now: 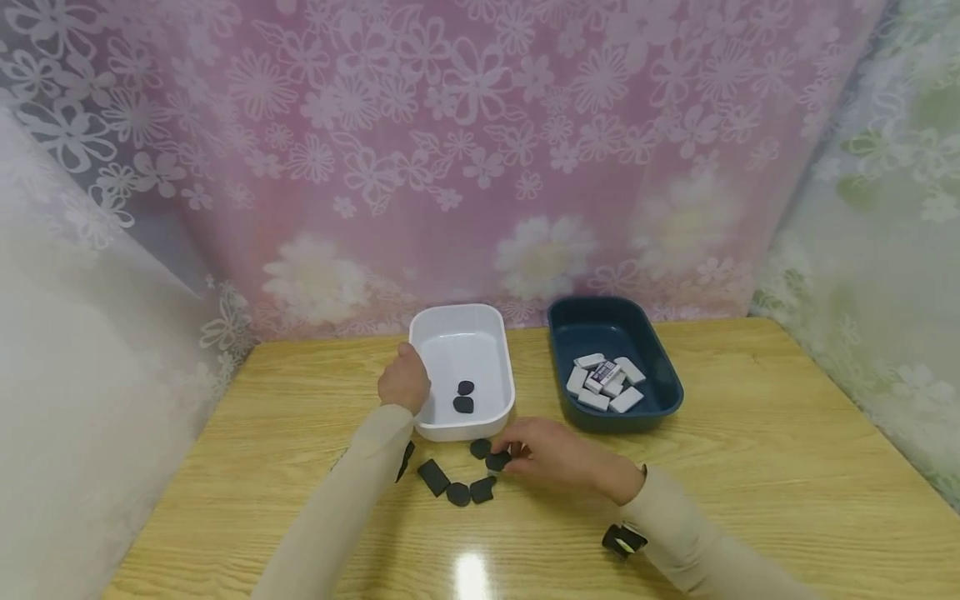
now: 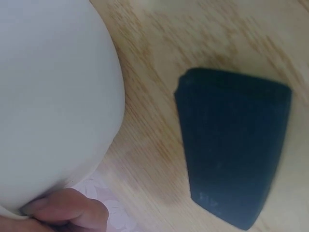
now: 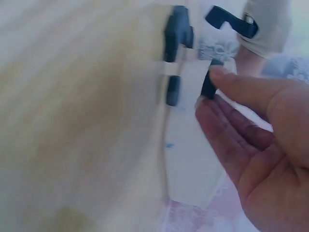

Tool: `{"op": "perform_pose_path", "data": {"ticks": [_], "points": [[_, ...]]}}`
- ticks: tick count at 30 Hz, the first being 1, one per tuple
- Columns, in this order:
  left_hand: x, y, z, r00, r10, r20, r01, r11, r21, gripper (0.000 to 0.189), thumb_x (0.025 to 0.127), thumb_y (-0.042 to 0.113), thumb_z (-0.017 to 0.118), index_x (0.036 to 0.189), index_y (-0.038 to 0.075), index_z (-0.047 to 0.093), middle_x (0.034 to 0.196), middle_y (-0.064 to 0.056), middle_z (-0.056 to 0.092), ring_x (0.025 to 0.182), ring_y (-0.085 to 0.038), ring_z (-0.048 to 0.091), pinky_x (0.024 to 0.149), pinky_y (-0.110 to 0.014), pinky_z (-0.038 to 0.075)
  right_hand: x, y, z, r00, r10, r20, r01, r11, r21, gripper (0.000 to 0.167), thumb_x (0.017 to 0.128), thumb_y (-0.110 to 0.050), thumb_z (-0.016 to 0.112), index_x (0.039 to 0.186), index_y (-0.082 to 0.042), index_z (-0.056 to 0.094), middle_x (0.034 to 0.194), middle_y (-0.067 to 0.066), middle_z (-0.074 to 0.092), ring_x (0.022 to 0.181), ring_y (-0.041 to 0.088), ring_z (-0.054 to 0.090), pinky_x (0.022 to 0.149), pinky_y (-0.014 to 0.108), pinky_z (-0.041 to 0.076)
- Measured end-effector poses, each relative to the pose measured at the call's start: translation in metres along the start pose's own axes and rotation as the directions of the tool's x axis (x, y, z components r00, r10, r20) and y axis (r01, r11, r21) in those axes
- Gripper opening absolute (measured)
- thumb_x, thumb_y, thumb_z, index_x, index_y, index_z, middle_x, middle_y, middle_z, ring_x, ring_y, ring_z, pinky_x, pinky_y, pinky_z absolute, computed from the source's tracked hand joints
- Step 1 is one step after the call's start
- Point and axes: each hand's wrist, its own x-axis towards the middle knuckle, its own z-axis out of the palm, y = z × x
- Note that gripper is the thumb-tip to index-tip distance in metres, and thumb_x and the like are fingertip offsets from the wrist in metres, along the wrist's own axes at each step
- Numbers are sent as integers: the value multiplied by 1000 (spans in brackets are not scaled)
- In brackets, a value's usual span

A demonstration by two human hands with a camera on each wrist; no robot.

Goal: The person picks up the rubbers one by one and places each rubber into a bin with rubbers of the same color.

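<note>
Head view, right hand (image 1: pixel 553 455) just pinching a dark piece (image 1: pixel 498 462) between thumb and fingertips, right by the white tub's (image 1: pixel 457 348) near end, other dark bits (image 1: pixel 458 494) close by, left hand (image 1: pixel 405 381) gripping the tub's side.

On the wood-grain table (image 1: pixel 772 450), a dark blue tub (image 1: pixel 622 423) holds a pile of white blocks (image 1: pixel 626 400). A pink floral cloth (image 1: pixel 450 183) hangs behind, with a paler patterned cloth (image 1: pixel 870 250) at the right.
</note>
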Motion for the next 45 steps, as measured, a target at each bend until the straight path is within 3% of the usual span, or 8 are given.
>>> {"op": "perform_pose_path", "data": {"ticks": [4, 8, 11, 20, 29, 39, 45], "points": [[1, 1, -3, 1000, 7, -2, -7, 1000, -7, 36, 92, 8, 55, 120, -6, 38, 82, -19, 62, 72, -33, 65, 62, -44, 54, 8, -5, -16, 997, -29, -74, 31, 999, 36, 22, 86, -9, 71, 107, -10, 67, 99, -3, 63, 88, 10, 60, 76, 25, 51], [1, 1, -5, 1000, 3, 6, -3, 1000, -4, 34, 93, 8, 53, 120, -6, 37, 81, -18, 61, 71, -32, 65, 61, -43, 54, 25, -5, -29, 985, -51, -168, 51, 999, -5, 22, 86, -9, 71, 108, -6, 65, 98, 2, 64, 87, 13, 62, 76, 27, 52], [1, 1, -4, 1000, -5, 18, 5, 1000, -4, 37, 93, 8, 53, 122, -6, 37, 81, -18, 61, 71, -32, 65, 61, -43, 54, 40, -1, -35, 979, -32, -199, 22, 998, -53, 22, 86, -11, 71, 107, -5, 66, 97, 4, 64, 87, 14, 62, 76, 26, 52], [-1, -1, 3, 1000, -10, 3, 10, 1000, -8, 36, 92, 7, 54, 121, -6, 38, 81, -19, 62, 70, -32, 65, 60, -43, 54, 75, 14, -37, 993, 69, -91, -88, 971, -224, 16, 86, -10, 71, 101, -7, 68, 96, 2, 65, 84, 15, 60, 77, 31, 49], [0, 1, 0, 1000, -29, 11, 29, 999, -25, 39, 92, 8, 56, 124, -6, 38, 82, -18, 63, 71, -31, 65, 61, -42, 54, 95, 21, -31, 983, 177, -48, -183, 919, -348, 12, 84, -10, 73, 95, -9, 70, 93, 2, 67, 83, 15, 61, 75, 33, 50], [1, 1, 1, 999, -39, 3, 39, 999, -10, 40, 92, 9, 57, 124, -5, 38, 83, -19, 63, 72, -31, 66, 62, -42, 54, 98, 21, -21, 986, 155, -62, -166, 862, -480, 12, 81, -7, 74, 92, -6, 68, 89, 6, 67, 80, 23, 62, 73, 37, 51], [2, 0, 2, 999, -43, 1, 43, 999, -8, 39, 92, 9, 57, 124, -4, 38, 81, -18, 63, 69, -30, 65, 60, -41, 54, 101, 20, -18, 983, 173, -69, -184, 855, -485, 9, 80, -3, 73, 88, -5, 70, 87, 7, 67, 81, 24, 62, 74, 38, 51]]}}
